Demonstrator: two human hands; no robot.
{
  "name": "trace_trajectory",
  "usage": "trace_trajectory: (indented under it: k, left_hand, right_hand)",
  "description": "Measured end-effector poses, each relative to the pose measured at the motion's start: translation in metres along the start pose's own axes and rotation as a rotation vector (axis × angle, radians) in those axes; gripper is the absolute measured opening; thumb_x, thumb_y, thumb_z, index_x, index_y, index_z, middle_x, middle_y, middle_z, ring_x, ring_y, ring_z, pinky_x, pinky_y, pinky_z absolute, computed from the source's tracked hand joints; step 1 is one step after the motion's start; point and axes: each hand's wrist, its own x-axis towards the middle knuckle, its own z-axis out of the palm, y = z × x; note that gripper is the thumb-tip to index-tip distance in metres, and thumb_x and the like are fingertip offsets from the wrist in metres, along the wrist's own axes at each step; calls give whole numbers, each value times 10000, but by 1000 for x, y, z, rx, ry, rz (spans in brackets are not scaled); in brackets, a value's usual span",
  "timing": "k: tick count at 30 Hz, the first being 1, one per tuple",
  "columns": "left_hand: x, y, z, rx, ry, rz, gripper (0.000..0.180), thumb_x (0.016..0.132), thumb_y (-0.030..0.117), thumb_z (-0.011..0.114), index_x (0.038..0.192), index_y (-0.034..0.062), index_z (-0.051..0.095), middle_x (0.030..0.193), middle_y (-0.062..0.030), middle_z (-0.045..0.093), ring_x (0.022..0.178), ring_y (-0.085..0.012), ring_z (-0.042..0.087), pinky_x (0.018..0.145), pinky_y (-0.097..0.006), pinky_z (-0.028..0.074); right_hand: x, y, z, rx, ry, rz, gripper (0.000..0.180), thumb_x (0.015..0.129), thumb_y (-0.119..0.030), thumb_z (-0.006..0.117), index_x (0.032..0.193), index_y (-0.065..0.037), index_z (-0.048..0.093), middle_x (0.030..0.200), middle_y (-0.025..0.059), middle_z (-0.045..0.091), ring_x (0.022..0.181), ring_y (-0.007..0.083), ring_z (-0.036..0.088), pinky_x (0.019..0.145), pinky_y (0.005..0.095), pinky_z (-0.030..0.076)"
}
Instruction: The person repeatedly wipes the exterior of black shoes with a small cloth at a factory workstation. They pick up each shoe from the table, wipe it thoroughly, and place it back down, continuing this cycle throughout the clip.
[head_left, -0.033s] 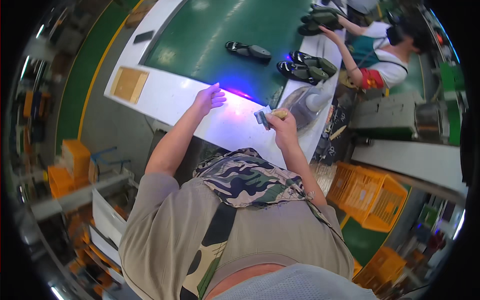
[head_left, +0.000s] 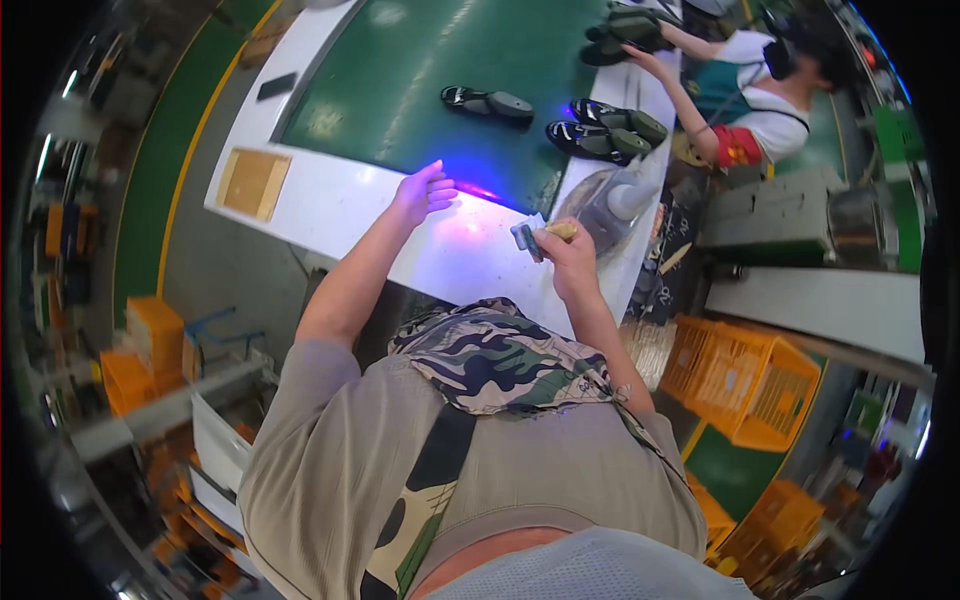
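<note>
My left hand [head_left: 424,195] is held over the white ledge at the belt's near edge, fingers stretched out and holding nothing. A blue-violet glow falls beside it. In my right hand [head_left: 572,262] is a brush [head_left: 527,236] with a pale wooden handle and a whitish, blue-grey head, its bristles partly hidden by the fingers. A dark shoe [head_left: 487,103] on a grey-green last lies on the green conveyor belt [head_left: 400,95] beyond my hands. Two more such shoes [head_left: 606,131] lie side by side at the belt's right edge.
A translucent container [head_left: 605,215] stands right of my right hand. On the far right a co-worker [head_left: 750,100] handles dark shoes [head_left: 625,38]. A wooden board [head_left: 254,184] and a dark flat object [head_left: 277,87] lie on the left ledge. An orange crate [head_left: 745,380] sits lower right.
The whole view has shifted slightly, with the shoes and belt a little further left and up in the picture. Both hands keep nearly the same pose; the brush stays in my right hand.
</note>
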Motion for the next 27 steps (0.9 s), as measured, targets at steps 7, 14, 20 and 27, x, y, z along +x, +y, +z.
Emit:
trace_trajectory:
  k: [7,14,20,27]
  left_hand:
    - [157,42,70,-109,86,-132,976,835,491,684,1467,-42,167,1465,-314,290,1240,-432,477,937,-521,478]
    - [242,68,122,-40,268,-234,887,789,544,710,1446,109,301,1424,-275,352,1251,-506,409,1003,-630,360]
    - [270,66,101,-167,196,-241,464,814,227,649,1246,143,501,1248,-133,562,1128,-388,544,970,-613,390]
    - [170,76,53,-413,-391,-85,456,792,63,584,1226,-28,478,1186,-201,587,1144,-365,566,1021,-531,437]
  right_hand:
    - [-18,-9,-19,49,284,-131,206,819,-35,713,889,-45,520,758,27,561,621,105,544,559,262,465]
    - [-39,1,-28,96,574,-175,198,825,-11,698,872,-48,509,750,38,570,627,118,554,553,271,468]
    - [-35,-1,-14,91,586,-146,189,823,-6,692,868,-44,512,762,46,579,629,121,556,551,274,468]
    - [0,-10,-12,-78,463,-155,202,812,-34,703,883,-74,518,782,12,555,644,106,541,560,260,456]
